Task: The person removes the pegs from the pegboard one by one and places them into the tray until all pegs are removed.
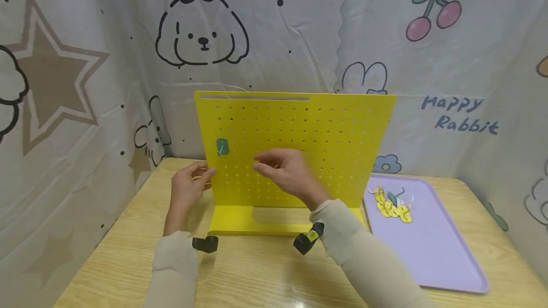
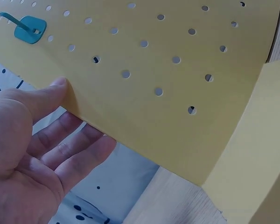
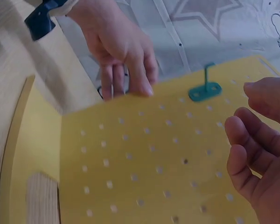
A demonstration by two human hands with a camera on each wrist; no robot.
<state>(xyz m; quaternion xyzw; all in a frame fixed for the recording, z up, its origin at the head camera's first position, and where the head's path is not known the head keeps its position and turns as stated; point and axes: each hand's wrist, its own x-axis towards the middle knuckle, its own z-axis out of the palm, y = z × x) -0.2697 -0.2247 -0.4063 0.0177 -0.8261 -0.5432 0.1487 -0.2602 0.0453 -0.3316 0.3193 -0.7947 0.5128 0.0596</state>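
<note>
A yellow pegboard [image 1: 274, 132] stands upright on its own base. My left hand [image 1: 188, 187] grips its left edge, thumb on the front face and fingers behind, as the left wrist view shows. A teal hook [image 1: 222, 147] sits on the board near that edge, above the left thumb; its arm sticks out in the left wrist view [image 2: 30, 29]. My right hand [image 1: 287, 172] hovers in front of the board's middle, to the right of the hook. Its fingers [image 3: 245, 128] are loosely bent, apart from the thumb, with nothing between them.
On the right, a lilac tray [image 1: 428, 246] lies beside the board on the wooden table [image 1: 257, 270]. It holds several yellow hook pieces [image 1: 391, 209] and a teal hook [image 1: 395, 197]. A printed curtain [image 1: 299, 23] hangs behind and at the sides.
</note>
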